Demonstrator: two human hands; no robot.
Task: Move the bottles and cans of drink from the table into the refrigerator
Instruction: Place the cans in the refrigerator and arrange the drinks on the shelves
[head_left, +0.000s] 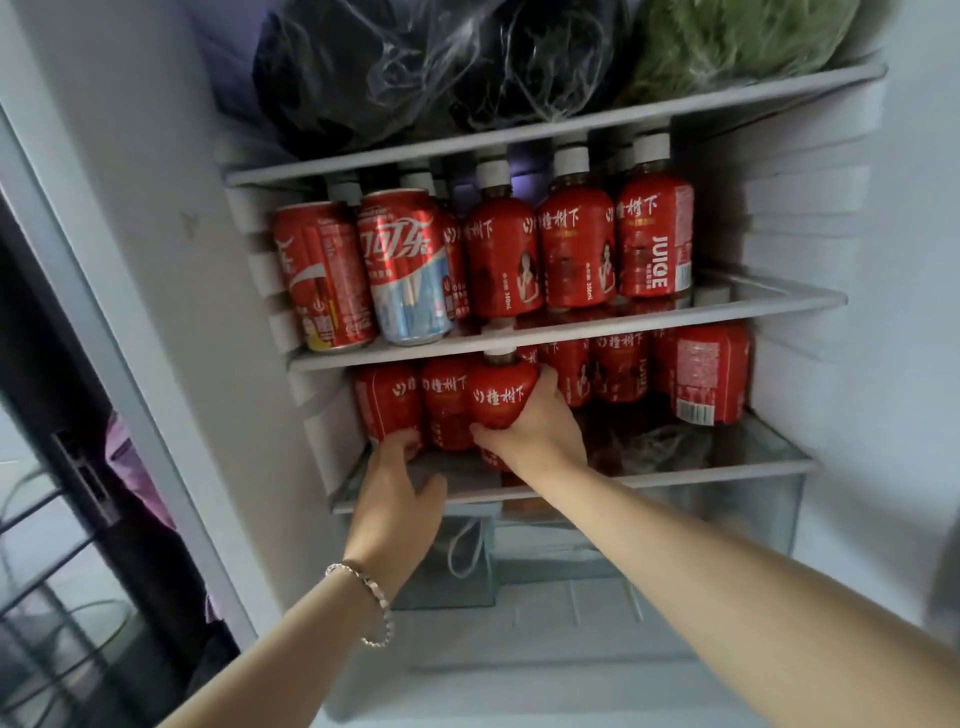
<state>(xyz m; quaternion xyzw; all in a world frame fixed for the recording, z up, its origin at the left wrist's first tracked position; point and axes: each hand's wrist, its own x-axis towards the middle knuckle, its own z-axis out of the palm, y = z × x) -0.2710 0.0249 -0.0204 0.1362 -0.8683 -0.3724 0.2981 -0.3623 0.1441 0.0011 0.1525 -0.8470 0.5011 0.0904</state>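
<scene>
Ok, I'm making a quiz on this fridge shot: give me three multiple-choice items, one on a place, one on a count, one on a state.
1. Where do the cola cans stand?
A. middle shelf, left end
B. top shelf
C. bottom drawer

2. How many cola cans show?
A. five
B. two
C. none

3. What is the right hand doing?
A. hanging empty
B. closing the door
C. gripping a red bottle

Answers: 1 A, they stand left of the juice bottles; 2 B, a pair side by side; 3 C, fingers wrap the bottle on the lower shelf.
</scene>
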